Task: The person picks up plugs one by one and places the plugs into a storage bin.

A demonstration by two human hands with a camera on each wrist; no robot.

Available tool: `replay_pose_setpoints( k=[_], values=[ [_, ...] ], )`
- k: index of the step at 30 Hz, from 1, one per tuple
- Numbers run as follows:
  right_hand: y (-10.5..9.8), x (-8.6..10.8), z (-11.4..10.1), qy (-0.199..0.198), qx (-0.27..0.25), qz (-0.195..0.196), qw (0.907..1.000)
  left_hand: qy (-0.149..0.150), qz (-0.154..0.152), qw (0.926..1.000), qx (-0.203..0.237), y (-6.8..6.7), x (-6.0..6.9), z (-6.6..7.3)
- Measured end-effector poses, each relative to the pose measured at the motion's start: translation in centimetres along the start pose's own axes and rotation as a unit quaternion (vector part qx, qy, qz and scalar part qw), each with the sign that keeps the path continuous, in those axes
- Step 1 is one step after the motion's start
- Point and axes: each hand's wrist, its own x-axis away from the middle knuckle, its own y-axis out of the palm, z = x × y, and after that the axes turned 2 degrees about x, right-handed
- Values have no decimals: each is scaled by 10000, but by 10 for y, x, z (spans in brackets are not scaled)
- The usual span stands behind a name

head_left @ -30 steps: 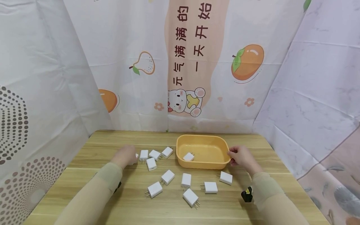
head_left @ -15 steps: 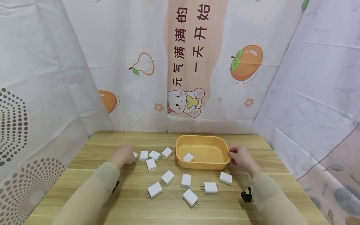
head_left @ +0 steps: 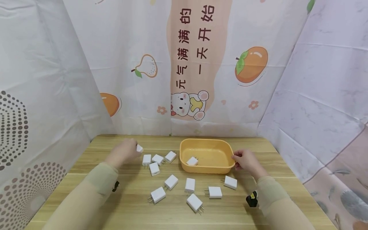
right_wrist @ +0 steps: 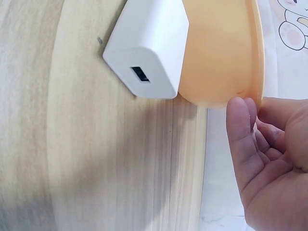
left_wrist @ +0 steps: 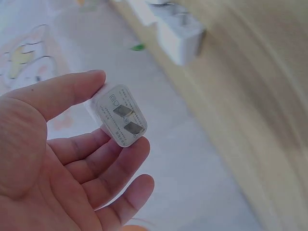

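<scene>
The left hand [head_left: 125, 152] is raised at the table's left rear, pinching a white plug adapter [head_left: 139, 148]. In the left wrist view, thumb and fingers of the left hand [left_wrist: 82, 154] grip that adapter [left_wrist: 120, 116] by its edges, its two prongs facing the camera. At the orange tray [head_left: 208, 169], the right hand [head_left: 248, 162] holds the right end of the rim. The right wrist view shows the right hand's [right_wrist: 274, 154] thumb and fingers pinching the tray [right_wrist: 219, 53]. One adapter [head_left: 192, 161] lies in the tray's front left corner.
Four adapters cluster left of the tray, among them one [head_left: 154, 169] in front. Several more lie before the tray, such as one [head_left: 194, 203] nearest the front. An adapter [right_wrist: 149, 48] looms close in the right wrist view. A printed curtain [head_left: 138, 95] hangs behind the table.
The left hand has lifted an adapter off the table's left side, moving back and up with it. The right hand stays on the tray, which has not visibly moved.
</scene>
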Motion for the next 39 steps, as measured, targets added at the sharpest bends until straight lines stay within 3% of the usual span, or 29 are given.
replay_pose_setpoints(
  k=[5, 12, 30, 39],
  values=[
    [-1, 0, 1, 19, -18, -8, 10000, 275, 199, 9993, -143, -11, 4, 13],
    [-3, 1, -1, -39, 13, -20, 10000, 459, 177, 9985, -251, -20, 10, 30],
    [-2, 0, 0, -35, 60, -37, 10000, 447, 166, 9985, -280, -17, 8, 36],
    [-1, 0, 0, -14, 61, -41, 10000, 631, 229, 9972, -324, -13, 2, 47]
  ],
)
